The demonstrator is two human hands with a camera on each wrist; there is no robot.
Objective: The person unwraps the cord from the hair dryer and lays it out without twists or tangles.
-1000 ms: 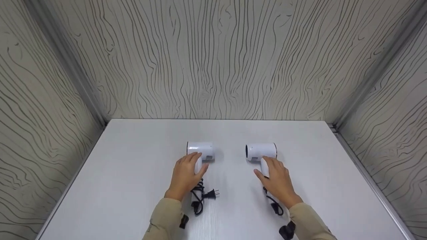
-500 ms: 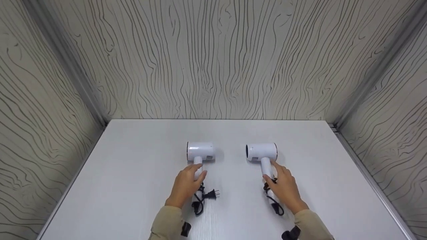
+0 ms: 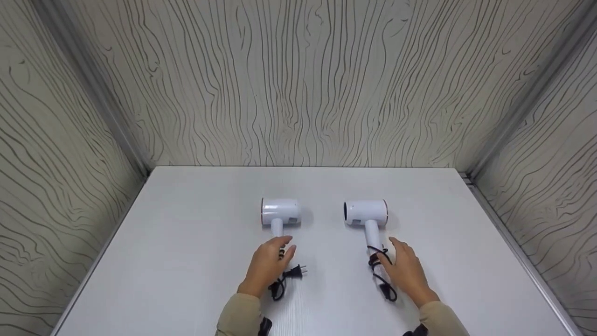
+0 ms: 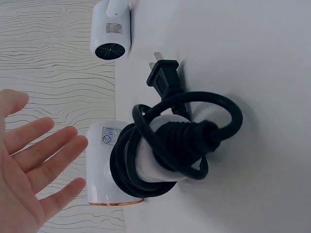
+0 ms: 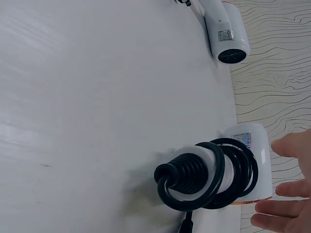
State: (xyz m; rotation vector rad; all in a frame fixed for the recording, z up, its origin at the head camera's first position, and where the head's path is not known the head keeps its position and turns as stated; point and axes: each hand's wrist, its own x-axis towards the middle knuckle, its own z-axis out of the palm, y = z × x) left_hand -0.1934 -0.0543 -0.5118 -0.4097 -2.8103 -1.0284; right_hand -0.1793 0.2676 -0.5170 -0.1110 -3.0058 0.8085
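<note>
White tabletop (image 3: 186,242), pale back wall (image 3: 303,84) with dark wood-grain lines, similarly patterned side walls (image 3: 51,140), grey corner strips (image 3: 93,88)

In the head view, the left hand (image 3: 267,264) hides the lower part of the handle (image 3: 277,227) of the left hair dryer (image 3: 281,210). In the right wrist view, the right hand (image 3: 407,269) is cut by the edge. The fine print on each label (image 4: 111,135) is too small for reading.

Shows glossy wht on ctr-L dryer (image 3: 280,211) & ctr-R dryer (image 3: 364,213), w/ coppery rims (image 4: 114,204), blk on cords (image 4: 122,167) & plug (image 3: 295,272). Has plain wht on tabletop (image 3: 447,252), beige on sleeves (image 3: 240,311) at btm, dk wavy woodgrain lines over pale wall (image 3: 298,84) up top, grey on corner posts (image 3: 92,84) upper L & R.
</note>
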